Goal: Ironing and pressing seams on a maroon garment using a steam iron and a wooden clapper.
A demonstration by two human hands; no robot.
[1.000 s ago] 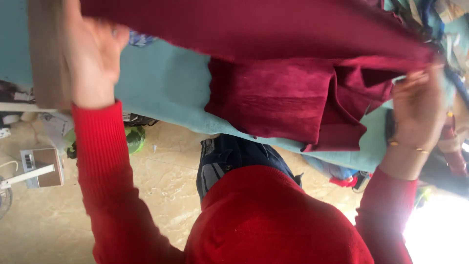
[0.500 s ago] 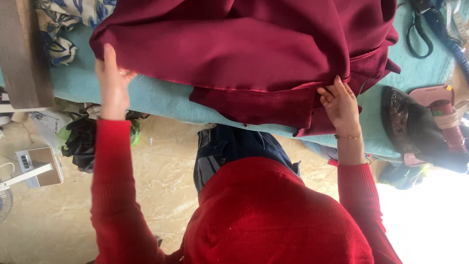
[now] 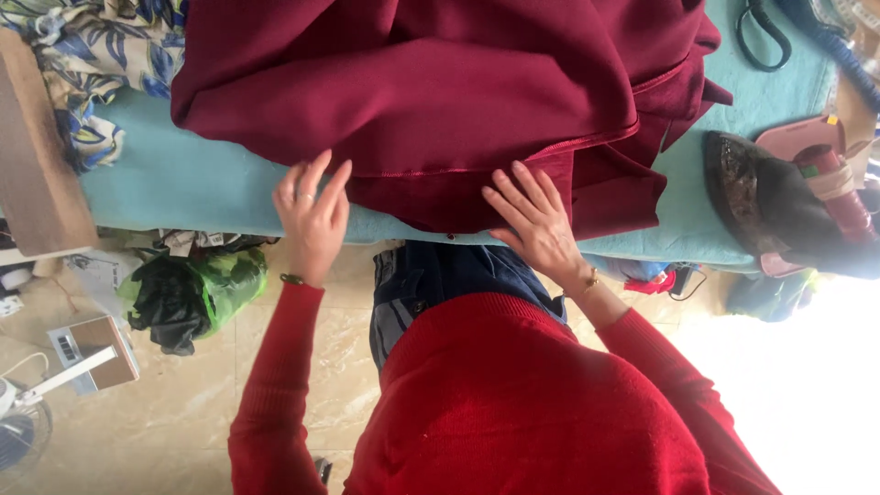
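Observation:
A dark red garment (image 3: 440,92) lies bunched on a teal-covered table (image 3: 192,188). My left hand (image 3: 312,215) rests flat at the garment's near edge, fingers spread, partly on the teal cover. To its right, my right hand (image 3: 536,220) presses flat on the red hem, fingers apart. Neither hand grips the cloth. My red sleeves and sweater fill the lower part of the head view.
An iron (image 3: 779,202) with a dark soleplate lies at the table's right end. Black scissors (image 3: 761,32) sit at the far right. Floral fabric (image 3: 73,55) and a wooden board (image 3: 32,165) are at the left. A green and black bag (image 3: 192,293) is on the floor.
The garment, held up and spread a second ago, now lies on the table. Both hands have let go of its edges and moved inward to lie flat on the near hem.

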